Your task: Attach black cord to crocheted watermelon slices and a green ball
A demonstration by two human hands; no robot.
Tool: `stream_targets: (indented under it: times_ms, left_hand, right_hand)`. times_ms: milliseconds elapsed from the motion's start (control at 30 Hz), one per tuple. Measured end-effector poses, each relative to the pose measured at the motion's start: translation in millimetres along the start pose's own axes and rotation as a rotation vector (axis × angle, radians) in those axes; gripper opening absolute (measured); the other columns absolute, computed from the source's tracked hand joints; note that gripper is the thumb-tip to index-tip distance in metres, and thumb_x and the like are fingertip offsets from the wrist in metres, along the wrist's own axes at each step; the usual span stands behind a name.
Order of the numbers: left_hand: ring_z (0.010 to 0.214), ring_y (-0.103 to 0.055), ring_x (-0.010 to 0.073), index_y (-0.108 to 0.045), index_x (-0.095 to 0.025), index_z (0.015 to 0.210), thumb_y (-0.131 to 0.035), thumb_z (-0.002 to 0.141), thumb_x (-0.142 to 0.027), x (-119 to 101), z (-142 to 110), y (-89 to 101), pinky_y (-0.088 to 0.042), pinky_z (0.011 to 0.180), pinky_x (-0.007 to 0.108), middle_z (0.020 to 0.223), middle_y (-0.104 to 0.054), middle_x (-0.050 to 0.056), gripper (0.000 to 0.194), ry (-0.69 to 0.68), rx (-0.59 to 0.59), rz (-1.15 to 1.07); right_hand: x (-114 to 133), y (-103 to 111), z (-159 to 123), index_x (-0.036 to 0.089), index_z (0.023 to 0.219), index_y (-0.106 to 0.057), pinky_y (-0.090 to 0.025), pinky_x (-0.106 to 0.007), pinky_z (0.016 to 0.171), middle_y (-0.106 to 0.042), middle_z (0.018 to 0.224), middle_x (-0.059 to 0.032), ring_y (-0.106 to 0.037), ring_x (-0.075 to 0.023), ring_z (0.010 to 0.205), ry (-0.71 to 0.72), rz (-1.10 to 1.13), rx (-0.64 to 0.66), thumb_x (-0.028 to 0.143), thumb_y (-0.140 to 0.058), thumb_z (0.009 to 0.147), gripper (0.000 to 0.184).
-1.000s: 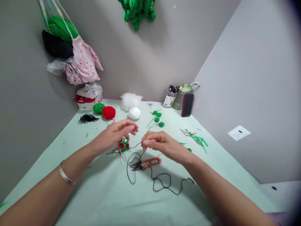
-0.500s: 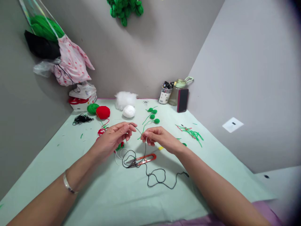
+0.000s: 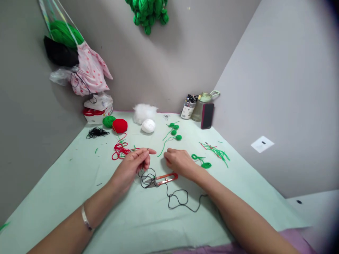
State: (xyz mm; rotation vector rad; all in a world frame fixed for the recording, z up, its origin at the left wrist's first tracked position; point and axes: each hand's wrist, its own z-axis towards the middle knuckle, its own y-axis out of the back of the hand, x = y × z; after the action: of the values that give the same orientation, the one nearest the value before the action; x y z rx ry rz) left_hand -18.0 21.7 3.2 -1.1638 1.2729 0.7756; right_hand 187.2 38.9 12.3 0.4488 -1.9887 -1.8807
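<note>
The left hand [image 3: 140, 161] is pinching the black cord [image 3: 196, 211]; the right hand [image 3: 180, 163], curled near the orange scissors [image 3: 167, 179], hides its hold, cannot tell.

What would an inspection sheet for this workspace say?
Surface: pale green cover, lightly creased.
Work things: black yarn looped over the blades of the orange snips.
Clutter: green and red yarn scraps on the right; loose red yarn beyond the left hand.
Hands: left hand pinches black yarn; right hand curled, its grip hidden.
Cables: nothing seen.
Surroundings: phone upright beside a bottle; spotted bag hanging.
</note>
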Motion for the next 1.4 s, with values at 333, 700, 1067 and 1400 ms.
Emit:
stream_targets:
  times_ms: [333,700,1067,1400]
  left_hand:
    - [0.056,-0.053,0.0106,-0.062,-0.017,0.087,-0.052,0.091,-0.042,17,-7,-20.6,-0.043,0.059,0.024,0.067,-0.06,-0.001,0.028,-0.036,0.118,0.126]
    - [0.056,-0.053,0.0087,-0.056,-0.016,0.082,-0.049,0.093,-0.037,11,-12,-23.9,-0.043,0.058,0.021,0.065,-0.059,-0.002,0.025,-0.037,0.126,0.098]
    - [0.061,-0.053,0.0113,-0.059,-0.017,0.087,-0.045,0.095,-0.036,20,-13,-21.2,-0.046,0.063,0.023,0.066,-0.056,-0.003,0.025,-0.21,0.003,0.385]
    - [0.069,-0.059,0.0127,-0.051,-0.01,0.134,-0.035,0.098,-0.016,40,-10,-11.5,-0.05,0.07,0.025,0.085,-0.068,0.005,0.039,-0.792,-0.098,0.95]
  right_hand:
    - [6,17,-16,0.015,0.083,-0.059,-0.05,-0.025,0.057,-0.071,0.073,-0.0027,-0.061,-0.0104,0.054,-0.038,1.474,-0.257,0.021,-0.065,0.077,0.01]
    - [14,12,-18,0.016,0.081,-0.061,-0.048,-0.024,0.064,-0.064,0.072,-0.0003,-0.059,-0.0104,0.065,0.039,1.33,-0.269,0.016,-0.062,0.081,0.001]
    - [11,4,-27,0.017,0.084,-0.063,-0.037,-0.026,0.064,-0.061,0.077,-0.0046,-0.053,-0.0144,0.072,0.281,0.115,-0.461,0.016,-0.044,0.097,0.023]
    - [27,25,-33,0.018,0.096,-0.066,-0.037,-0.019,0.052,-0.049,0.061,0.0043,-0.046,-0.0084,0.054,0.006,0.953,-0.25,0.023,-0.048,0.094,0.019]
